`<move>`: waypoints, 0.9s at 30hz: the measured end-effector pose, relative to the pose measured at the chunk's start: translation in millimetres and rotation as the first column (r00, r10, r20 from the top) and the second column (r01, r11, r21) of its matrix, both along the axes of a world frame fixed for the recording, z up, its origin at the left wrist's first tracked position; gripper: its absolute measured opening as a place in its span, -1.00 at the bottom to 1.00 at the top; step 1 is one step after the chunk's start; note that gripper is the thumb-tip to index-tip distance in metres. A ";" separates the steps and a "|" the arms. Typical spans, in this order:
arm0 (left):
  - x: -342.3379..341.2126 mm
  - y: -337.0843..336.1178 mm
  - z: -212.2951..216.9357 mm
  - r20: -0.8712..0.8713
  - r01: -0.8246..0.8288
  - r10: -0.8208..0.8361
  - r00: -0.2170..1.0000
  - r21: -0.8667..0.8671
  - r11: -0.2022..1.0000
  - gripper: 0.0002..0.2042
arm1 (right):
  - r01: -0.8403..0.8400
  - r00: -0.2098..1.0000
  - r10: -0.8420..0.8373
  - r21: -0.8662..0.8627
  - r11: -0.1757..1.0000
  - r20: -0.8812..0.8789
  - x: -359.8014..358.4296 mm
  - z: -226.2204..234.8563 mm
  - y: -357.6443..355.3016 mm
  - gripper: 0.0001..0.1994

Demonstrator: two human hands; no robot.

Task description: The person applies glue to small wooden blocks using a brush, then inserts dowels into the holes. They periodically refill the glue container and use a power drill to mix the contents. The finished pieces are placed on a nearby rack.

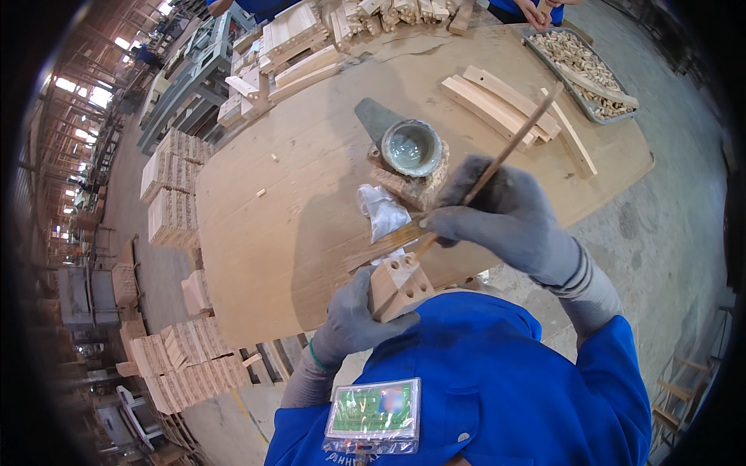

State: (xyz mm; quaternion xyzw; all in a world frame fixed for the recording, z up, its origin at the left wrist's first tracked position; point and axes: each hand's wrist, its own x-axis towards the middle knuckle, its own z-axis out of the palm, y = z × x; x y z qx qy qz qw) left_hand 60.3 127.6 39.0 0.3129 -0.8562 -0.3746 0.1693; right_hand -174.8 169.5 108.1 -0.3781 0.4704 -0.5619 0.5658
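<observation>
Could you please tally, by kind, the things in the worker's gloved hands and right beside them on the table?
Wooden block with holes, in left hand: 1
Thin stick, in right hand: 1
Glue bowl: 1
White rag: 1
Total: 4

A large plywood table (311,163) with a rounded edge fills the middle of the frame. It stands on a grey concrete floor (668,217), which shows at the right and at lower left. At the left of the frame, stacks of small wooden blocks (175,182) stand in rows on the floor, with more stacks (194,361) at lower left. In the upper left, grey machines (190,74) run along an aisle under a roof of beams (101,46), and bright daylight comes through openings (93,97) there. At the far lower right, a wooden frame (676,396) stands on the floor.
</observation>
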 end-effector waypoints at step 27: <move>2.7 9.2 -0.3 0.040 -0.094 0.089 0.995 0.157 0.983 -0.32 | -0.028 0.999 0.025 0.075 0.997 0.041 -2.6 -6.3 12.0 -0.82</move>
